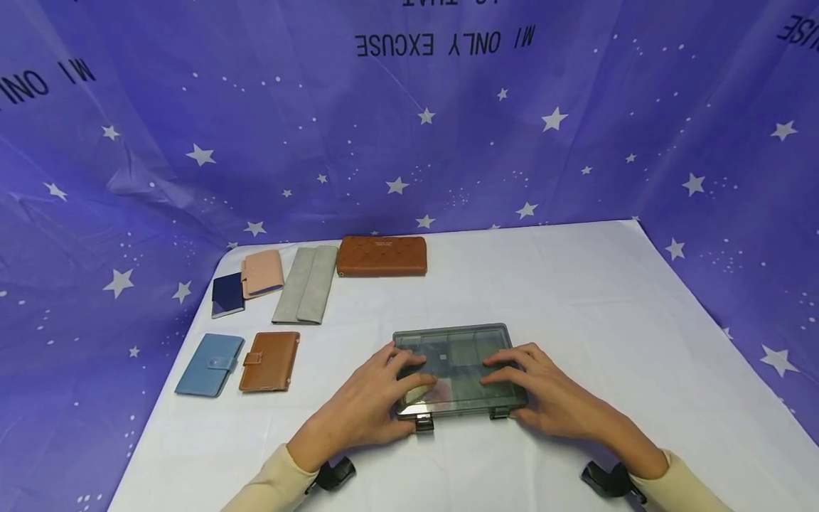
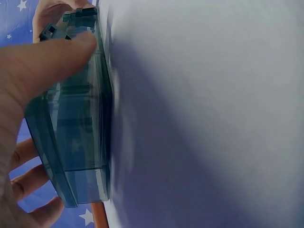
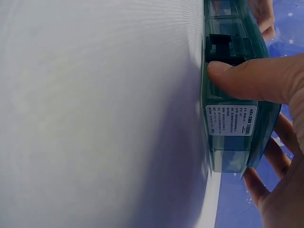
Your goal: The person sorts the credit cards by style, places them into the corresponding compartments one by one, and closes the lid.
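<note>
A translucent dark green plastic compartment box point(image 1: 463, 384) lies flat on the white table, its lid down. My left hand point(image 1: 377, 395) holds its left side, fingers bent over the lid and thumb against the front wall. On the right side my right hand point(image 1: 544, 387) grips it likewise, fingertips on the lid. In the right wrist view, the right thumb presses the front wall just beside a black latch point(image 3: 228, 47), near a white printed label point(image 3: 231, 120). Another latch point(image 1: 424, 423) juts out from the front edge by the left thumb. Dividers show through the lid.
Left of the box lie a brown wallet point(image 1: 270, 361), a light blue wallet point(image 1: 210, 365), a navy one point(image 1: 227, 295), a pink one point(image 1: 262, 273) and a grey folding wallet point(image 1: 306, 284). Behind it is a long brown zip wallet point(image 1: 382, 256). A purple starred curtain point(image 1: 409, 142) hangs behind the table.
</note>
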Demonstrator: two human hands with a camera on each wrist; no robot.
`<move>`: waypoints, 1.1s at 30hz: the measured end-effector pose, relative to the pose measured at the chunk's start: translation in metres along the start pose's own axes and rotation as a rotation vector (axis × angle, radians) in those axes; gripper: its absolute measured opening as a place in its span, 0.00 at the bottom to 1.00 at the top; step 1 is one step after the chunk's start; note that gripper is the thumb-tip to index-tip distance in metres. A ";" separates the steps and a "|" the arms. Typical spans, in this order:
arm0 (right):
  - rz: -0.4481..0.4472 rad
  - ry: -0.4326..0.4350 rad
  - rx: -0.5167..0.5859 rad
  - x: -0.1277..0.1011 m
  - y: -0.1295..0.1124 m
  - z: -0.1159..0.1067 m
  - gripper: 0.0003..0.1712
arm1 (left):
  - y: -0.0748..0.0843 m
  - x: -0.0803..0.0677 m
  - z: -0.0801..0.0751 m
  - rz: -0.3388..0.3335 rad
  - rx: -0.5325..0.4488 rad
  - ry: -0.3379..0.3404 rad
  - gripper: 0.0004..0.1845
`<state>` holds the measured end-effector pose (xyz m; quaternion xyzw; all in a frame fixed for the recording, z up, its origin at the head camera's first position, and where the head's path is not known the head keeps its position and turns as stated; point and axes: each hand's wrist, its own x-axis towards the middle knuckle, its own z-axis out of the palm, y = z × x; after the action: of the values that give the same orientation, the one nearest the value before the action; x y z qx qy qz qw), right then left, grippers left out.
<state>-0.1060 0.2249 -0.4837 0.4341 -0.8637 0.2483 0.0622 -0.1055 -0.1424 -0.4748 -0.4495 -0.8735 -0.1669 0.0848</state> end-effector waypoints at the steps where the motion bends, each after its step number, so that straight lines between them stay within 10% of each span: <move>1: 0.003 -0.004 0.002 0.000 0.000 0.000 0.51 | 0.000 0.000 0.000 0.004 -0.008 0.007 0.37; 21: 0.024 -0.072 0.147 -0.003 0.003 -0.013 0.44 | -0.003 0.000 0.001 0.029 -0.019 0.087 0.33; 33: -0.090 -0.041 -0.143 0.001 0.006 -0.004 0.48 | -0.002 0.010 -0.015 -0.014 -0.006 -0.043 0.35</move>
<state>-0.1123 0.2291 -0.4817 0.4718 -0.8601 0.1738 0.0864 -0.1128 -0.1412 -0.4587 -0.4469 -0.8778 -0.1602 0.0634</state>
